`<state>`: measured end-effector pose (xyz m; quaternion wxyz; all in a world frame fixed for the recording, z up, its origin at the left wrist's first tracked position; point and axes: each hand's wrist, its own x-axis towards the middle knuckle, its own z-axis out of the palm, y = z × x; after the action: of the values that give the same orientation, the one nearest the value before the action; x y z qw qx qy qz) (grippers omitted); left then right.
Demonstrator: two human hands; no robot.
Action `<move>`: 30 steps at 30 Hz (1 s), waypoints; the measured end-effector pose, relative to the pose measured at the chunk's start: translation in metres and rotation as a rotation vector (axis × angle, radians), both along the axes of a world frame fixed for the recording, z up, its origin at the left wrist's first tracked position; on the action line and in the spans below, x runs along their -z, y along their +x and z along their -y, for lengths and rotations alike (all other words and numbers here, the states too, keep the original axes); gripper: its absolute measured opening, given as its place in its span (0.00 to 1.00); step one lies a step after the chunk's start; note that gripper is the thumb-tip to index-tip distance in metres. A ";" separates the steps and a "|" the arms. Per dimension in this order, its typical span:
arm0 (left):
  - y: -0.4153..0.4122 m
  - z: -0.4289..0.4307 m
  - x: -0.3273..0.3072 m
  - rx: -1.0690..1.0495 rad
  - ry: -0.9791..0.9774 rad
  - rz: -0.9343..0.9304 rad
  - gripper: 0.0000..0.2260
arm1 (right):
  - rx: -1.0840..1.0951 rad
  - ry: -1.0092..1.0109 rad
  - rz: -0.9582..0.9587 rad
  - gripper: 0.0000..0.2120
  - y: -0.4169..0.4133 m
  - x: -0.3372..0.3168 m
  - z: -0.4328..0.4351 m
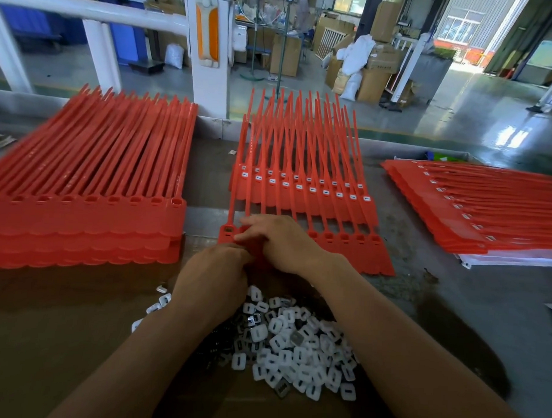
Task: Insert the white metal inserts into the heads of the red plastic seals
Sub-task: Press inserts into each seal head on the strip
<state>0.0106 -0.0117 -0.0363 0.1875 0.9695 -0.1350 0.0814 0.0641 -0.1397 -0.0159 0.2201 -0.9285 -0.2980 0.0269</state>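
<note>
- What are the hands doing?
- The left hand [213,277] and right hand [281,243] are touching the heads of the front red seals [359,243] (I cannot tell their grip). The white inserts [294,350] are lying heaped between the arms.

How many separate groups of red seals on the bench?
4: left stack, centre stack, front strip before it, right stack. Others may be hidden out of view.

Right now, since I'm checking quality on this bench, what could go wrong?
The left hand and right hand hide several heads of the front red seal strip, so a half-seated insert might pass unseen. The white insert pile lies loose, close to both hands; a careless sweep could scatter it.
</note>
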 end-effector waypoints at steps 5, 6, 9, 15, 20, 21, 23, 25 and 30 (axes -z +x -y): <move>-0.001 -0.001 0.000 -0.001 -0.014 -0.005 0.17 | 0.100 0.082 -0.080 0.20 -0.007 -0.001 0.011; -0.001 -0.001 0.000 0.002 -0.022 -0.005 0.17 | 0.119 0.113 -0.094 0.17 -0.009 -0.003 0.013; -0.001 0.000 -0.001 -0.005 -0.031 -0.010 0.15 | 0.134 0.164 -0.164 0.09 -0.017 -0.011 0.020; 0.000 -0.001 -0.001 -0.009 0.000 -0.045 0.17 | 0.102 0.085 -0.353 0.03 -0.037 -0.024 0.029; 0.000 -0.001 -0.003 -0.015 0.010 -0.072 0.18 | 0.068 -0.014 -0.350 0.08 -0.044 -0.023 0.023; 0.000 -0.001 -0.003 -0.014 0.009 -0.076 0.17 | 0.056 -0.029 -0.342 0.09 -0.045 -0.022 0.020; 0.000 0.000 -0.003 -0.012 0.008 -0.079 0.17 | 0.038 -0.060 -0.315 0.09 -0.048 -0.020 0.015; 0.000 0.000 -0.003 -0.009 0.006 -0.077 0.17 | 0.026 -0.093 -0.276 0.04 -0.049 -0.018 0.013; 0.000 -0.001 -0.003 -0.010 -0.009 -0.073 0.16 | 0.043 -0.109 -0.254 0.08 -0.050 -0.016 0.014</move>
<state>0.0101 -0.0112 -0.0337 0.1964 0.9716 -0.1230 0.0477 0.0144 -0.1536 0.0001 0.2059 -0.9343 -0.2460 0.1555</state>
